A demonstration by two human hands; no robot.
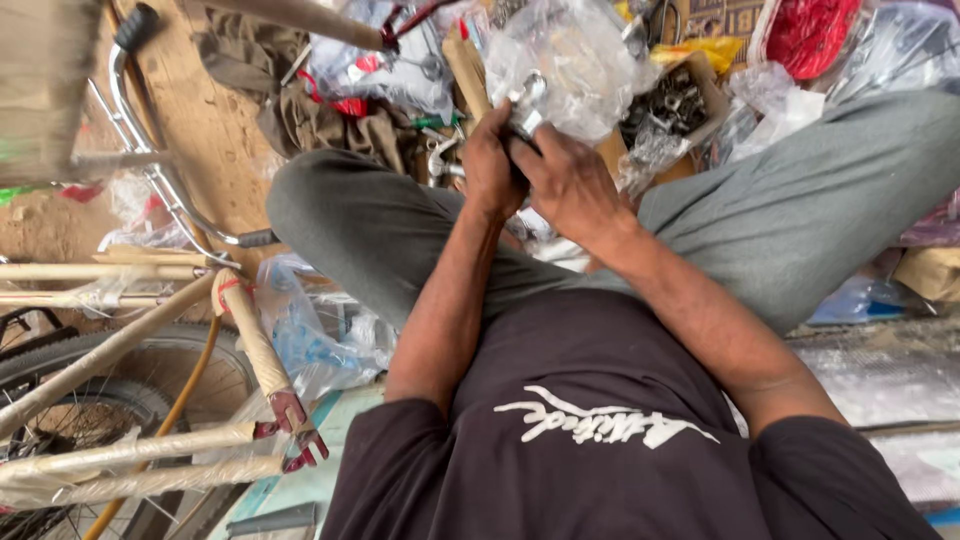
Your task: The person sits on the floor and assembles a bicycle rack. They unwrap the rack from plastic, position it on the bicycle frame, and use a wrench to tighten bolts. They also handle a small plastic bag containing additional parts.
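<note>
Both hands meet above the knees around a small shiny metal part (527,112); left hand (488,165) closed on its lower end, right hand (572,185) closed beside it; a clear plastic bag (570,60) lies just beyond

Two hands, the left hand (490,165) and the right hand (572,185), meet on one small metal part (527,105). One bicycle frame (150,440) wrapped in paper lies beside one wheel (90,400). One chrome handlebar (150,160) curves nearby. One red bag (810,30) sits among several clear plastic bags.
</note>
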